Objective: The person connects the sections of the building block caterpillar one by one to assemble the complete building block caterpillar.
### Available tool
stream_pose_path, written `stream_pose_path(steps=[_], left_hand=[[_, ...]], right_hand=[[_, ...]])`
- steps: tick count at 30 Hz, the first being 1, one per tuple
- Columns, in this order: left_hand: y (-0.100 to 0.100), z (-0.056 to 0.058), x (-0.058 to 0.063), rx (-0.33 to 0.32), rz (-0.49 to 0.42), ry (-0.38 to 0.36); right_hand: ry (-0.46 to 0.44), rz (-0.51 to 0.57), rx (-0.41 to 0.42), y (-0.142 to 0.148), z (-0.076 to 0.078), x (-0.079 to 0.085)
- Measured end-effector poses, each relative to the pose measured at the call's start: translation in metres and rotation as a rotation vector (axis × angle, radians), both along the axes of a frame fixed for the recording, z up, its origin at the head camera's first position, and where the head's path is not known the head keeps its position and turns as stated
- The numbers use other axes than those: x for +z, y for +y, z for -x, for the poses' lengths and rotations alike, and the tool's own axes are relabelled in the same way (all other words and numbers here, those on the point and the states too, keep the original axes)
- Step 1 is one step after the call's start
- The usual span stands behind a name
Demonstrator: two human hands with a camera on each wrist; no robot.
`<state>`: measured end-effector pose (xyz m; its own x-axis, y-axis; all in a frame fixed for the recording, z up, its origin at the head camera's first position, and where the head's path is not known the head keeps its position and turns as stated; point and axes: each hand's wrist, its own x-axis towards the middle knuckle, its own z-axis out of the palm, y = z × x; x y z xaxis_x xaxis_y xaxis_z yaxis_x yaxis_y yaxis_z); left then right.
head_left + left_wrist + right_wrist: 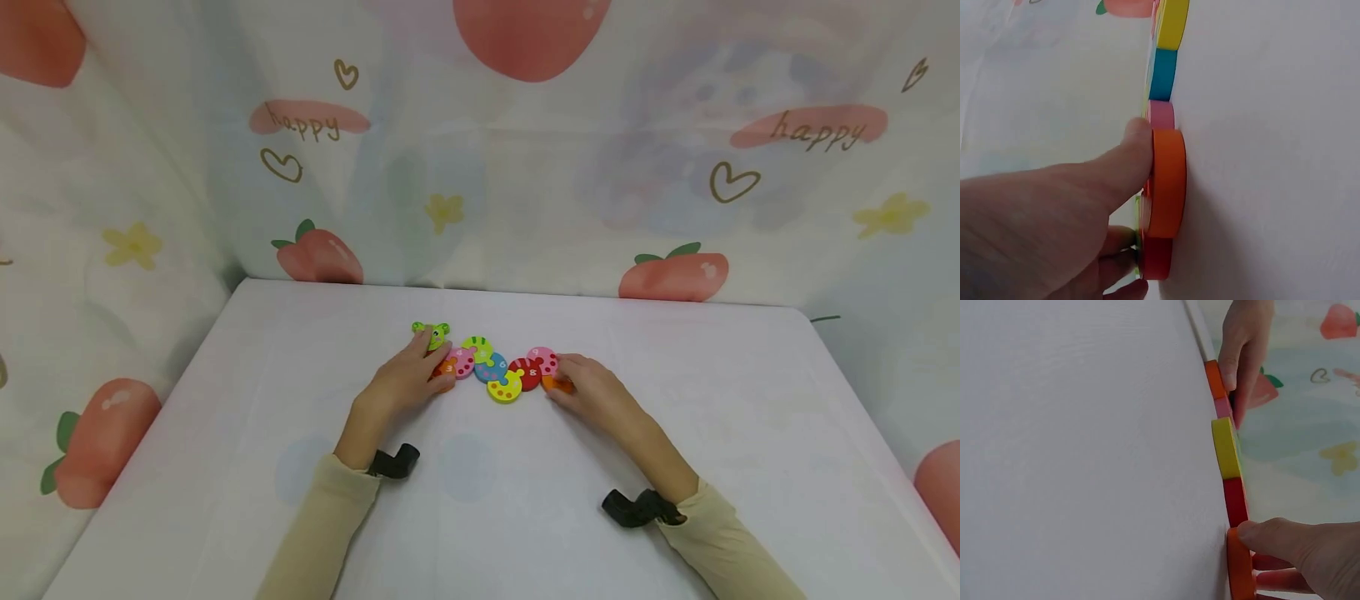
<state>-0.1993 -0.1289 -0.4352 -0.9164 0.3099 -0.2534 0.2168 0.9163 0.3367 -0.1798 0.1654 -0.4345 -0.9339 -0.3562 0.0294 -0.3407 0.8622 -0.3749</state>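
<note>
A caterpillar puzzle of flat, round, numbered pieces zigzags across the table, with a green animal-face head (437, 336) at its left end. My left hand (405, 375) grips that end, the thumb along an orange piece (1169, 184) and the other fingers over a red piece (1157, 257) and the head, partly hiding them. At the opposite end, my right hand (597, 395) holds another orange piece (1240, 565), thumb at its near edge and fingers on the far side. Between the hands lie a blue piece (491, 367), a yellow piece (504, 388) and a red one (529, 375).
The white table (480, 517) has its back edge just beyond the puzzle. A patterned cloth (525, 167) hangs behind it and at the sides. Black wrist mounts (396, 462) stick out from both cuffs.
</note>
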Motion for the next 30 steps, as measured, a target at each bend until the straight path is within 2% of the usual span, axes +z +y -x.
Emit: stream_pose_path(steps=[7,14,21,30], left_hand=[[0.012,-0.013,-0.004,-0.005,0.066,0.025],[0.019,-0.025,-0.002,0.002,0.075,0.048],[0.02,-0.027,0.001,0.015,0.093,0.055],[0.025,-0.025,0.0,0.064,0.101,0.071]], right_hand=[[-0.089,-0.045,-0.046,0.002,-0.004,0.004],[-0.117,-0.061,-0.064,0.001,-0.007,0.005],[-0.101,-0.078,-0.062,-0.002,-0.007,0.006],[-0.082,-0.082,-0.058,-0.006,-0.005,0.011]])
